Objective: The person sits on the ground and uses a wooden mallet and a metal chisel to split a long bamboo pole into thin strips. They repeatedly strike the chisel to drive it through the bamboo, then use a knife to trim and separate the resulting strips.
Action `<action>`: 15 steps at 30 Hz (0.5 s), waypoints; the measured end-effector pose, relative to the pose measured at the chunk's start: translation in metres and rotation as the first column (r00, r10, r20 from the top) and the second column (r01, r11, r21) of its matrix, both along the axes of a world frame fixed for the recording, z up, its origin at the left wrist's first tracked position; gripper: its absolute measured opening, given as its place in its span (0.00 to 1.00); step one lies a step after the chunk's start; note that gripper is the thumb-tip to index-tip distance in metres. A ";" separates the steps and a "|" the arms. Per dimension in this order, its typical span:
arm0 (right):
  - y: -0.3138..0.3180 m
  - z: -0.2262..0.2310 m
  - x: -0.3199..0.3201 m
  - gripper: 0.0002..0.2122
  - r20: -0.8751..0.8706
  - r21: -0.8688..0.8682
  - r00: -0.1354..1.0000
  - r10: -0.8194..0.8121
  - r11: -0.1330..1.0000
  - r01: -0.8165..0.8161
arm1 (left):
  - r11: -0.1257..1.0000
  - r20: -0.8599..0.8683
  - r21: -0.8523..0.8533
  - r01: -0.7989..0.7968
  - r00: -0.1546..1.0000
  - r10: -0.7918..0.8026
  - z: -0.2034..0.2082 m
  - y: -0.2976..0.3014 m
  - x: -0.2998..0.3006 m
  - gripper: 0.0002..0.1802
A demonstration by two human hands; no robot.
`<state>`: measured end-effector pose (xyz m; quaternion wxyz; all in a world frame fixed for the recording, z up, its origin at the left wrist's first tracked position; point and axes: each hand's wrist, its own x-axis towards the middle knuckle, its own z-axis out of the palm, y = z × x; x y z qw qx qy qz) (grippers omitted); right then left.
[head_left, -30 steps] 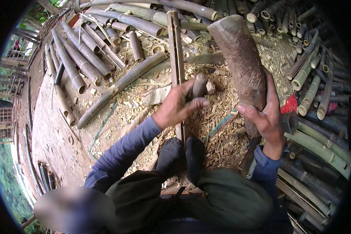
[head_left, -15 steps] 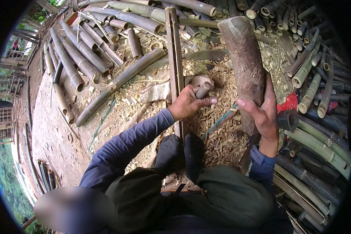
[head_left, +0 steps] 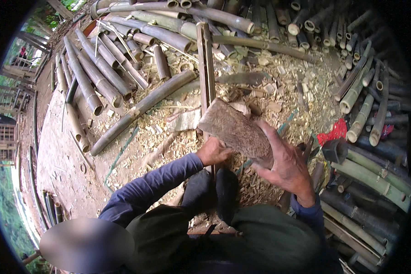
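A heavy wooden mallet (head_left: 237, 129), rough and scarred, is gripped by my right hand (head_left: 283, 162) with its broad end toward the upper left. The mallet's head lies over part of my left hand (head_left: 213, 151), which is closed just beneath it. Whatever my left fingers hold is covered now; a short, round, brown handle stuck up from them in the earlier view. Beside my left hand a narrow grooved wooden bar (head_left: 205, 68) runs away from me, its near end between my dark-covered feet (head_left: 226, 194).
Wood chips (head_left: 278, 86) litter the ground. Left of the bar lie a long bamboo pole (head_left: 144, 112) and several cut bamboo lengths (head_left: 93, 75). A pale wood block (head_left: 183, 120) lies near my left hand. Stacked bamboo (head_left: 374, 171) borders the right, near a dark square-ended piece (head_left: 335, 150).
My right hand has swung the mallet left and down, from upright to lying across my left hand. My left hand has come nearer to me and its handle is now hidden.
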<state>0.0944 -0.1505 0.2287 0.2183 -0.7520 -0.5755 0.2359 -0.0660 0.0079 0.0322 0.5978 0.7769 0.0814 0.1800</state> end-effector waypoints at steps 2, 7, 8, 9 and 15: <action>-0.001 0.008 0.004 0.46 -0.196 -0.063 0.975 -0.100 0.994 0.090 | 0.973 -0.101 -0.216 0.077 0.990 -0.101 0.027 -0.007 0.006 0.13; -0.002 0.019 0.007 0.46 -0.393 0.147 0.894 -0.217 0.944 0.294 | 0.967 -0.193 -0.227 0.115 0.968 -0.161 0.037 -0.021 -0.003 0.10; -0.005 0.017 0.010 0.46 -0.436 0.204 0.874 -0.213 0.923 0.326 | 0.963 -0.246 -0.254 0.093 0.956 -0.157 0.036 -0.023 -0.010 0.12; -0.007 0.013 0.014 0.47 -0.409 0.283 0.892 -0.192 0.903 0.324 | 0.942 -0.208 -0.315 0.120 0.959 -0.192 0.038 -0.024 -0.016 0.13; -0.022 -0.001 0.016 0.48 -0.466 0.176 0.842 -0.272 0.904 0.389 | 0.870 -0.013 -0.285 0.402 0.906 -0.422 0.040 -0.043 -0.030 0.11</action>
